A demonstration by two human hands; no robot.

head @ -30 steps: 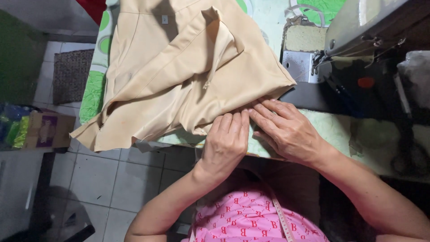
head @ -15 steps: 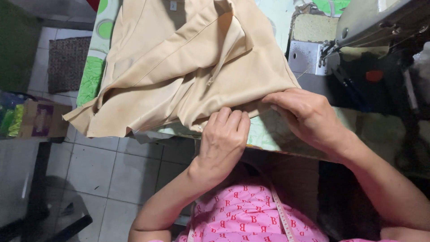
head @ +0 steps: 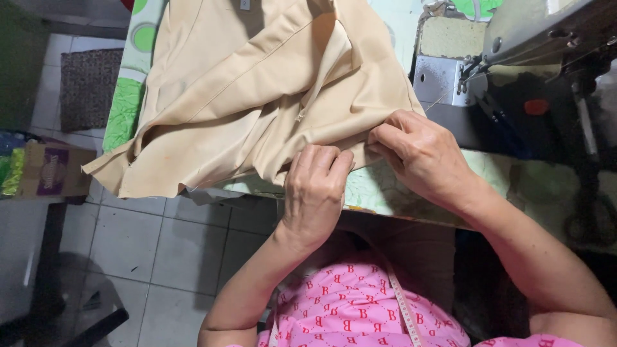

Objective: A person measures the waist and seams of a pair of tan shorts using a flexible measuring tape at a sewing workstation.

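Looking down from my head camera, I am pressing my left hand (head: 315, 186) flat, knuckles up and fingers curled over the near folded edge of the beige fabric (head: 257, 83), which is lying heaped across the green-patterned sewing table (head: 411, 193) and spilling off its near-left corner toward the tiled floor (head: 148, 257); my right hand (head: 418, 151) is closed in a pinch on the same edge just beside the left, thumb and fingertips nipping the fold tight; the sewing machine (head: 533, 38) is standing to the right, its needle and presser foot (head: 472, 71) near but apart from the cloth; a zip or seam line (head: 302, 112) is running up the middle of the heap; to do this well I judge I should be keeping the two layers aligned at the pinch, holding the left palm heavy so the hanging weight is not dragging the fold askew, and smoothing puckers toward the edge; a measuring tape (head: 402, 302) is hanging over my pink printed top (head: 360, 308); a cardboard box (head: 51, 170) is sitting on the floor at left.
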